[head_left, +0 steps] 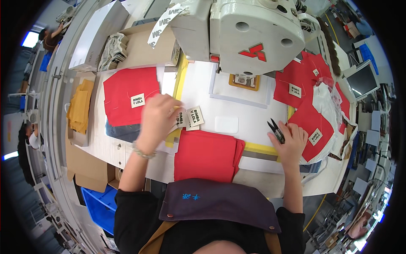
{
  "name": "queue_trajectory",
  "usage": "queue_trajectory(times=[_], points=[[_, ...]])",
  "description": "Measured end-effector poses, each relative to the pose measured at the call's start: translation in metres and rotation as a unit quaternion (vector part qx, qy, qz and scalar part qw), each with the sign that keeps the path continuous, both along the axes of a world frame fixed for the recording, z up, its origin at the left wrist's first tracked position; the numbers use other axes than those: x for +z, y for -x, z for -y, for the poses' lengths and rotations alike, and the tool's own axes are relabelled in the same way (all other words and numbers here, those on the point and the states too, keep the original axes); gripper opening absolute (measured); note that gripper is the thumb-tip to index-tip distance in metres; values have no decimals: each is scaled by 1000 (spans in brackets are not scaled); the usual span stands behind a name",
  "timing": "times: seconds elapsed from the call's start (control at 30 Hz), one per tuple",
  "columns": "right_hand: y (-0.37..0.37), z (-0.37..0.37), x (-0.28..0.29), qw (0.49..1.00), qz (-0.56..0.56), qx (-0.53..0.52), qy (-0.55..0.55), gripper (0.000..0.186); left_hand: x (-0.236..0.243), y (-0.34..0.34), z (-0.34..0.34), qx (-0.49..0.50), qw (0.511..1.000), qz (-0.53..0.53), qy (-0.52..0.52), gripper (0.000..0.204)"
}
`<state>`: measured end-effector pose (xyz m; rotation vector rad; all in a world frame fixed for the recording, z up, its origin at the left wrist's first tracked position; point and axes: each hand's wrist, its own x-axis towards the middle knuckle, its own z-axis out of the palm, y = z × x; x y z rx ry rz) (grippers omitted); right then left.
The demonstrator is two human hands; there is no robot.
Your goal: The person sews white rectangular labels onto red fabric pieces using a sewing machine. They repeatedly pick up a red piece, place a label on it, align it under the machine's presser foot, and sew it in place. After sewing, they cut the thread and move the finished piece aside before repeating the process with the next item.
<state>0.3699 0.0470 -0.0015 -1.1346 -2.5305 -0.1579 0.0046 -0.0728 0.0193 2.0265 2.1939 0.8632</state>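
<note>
My left hand (158, 118) is bent over a small pile of cream labels (195, 117), thumb and fingertips closed on the edge of one label (181, 120). In my right hand (292, 142) sits a pair of black thread snips (276, 130), blades pointing up and left. A stack of red fabric pieces (205, 155) lies at the table's front edge, between my hands. To the left is another red piece (122, 91) bearing a cream label; more labelled red pieces (306, 116) lie to the right, partly over white plastic.
A white sewing machine (256, 36) stands at the back, with a yellow-framed clamp (244, 82) beneath its head. A small white square (226, 124) lies on the bed. Cardboard box (146, 48) and yellow cloths (80, 106) are at left; a monitor (361, 79) is at right.
</note>
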Motion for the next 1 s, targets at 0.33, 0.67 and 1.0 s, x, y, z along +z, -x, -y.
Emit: queue_trajectory(times=[0.33,0.67,1.0], points=[[26,17,5,1000,21,-5,-20,34,-29,-75,-35,-151,982,71,89,13],[72,13,4,969,-113,118,183,26,-26,-75,-36,-133,970,154,131,17],[89,19,-6,954,-158,109,231,30,-21,-78,-37,-125,960,198,154,21]])
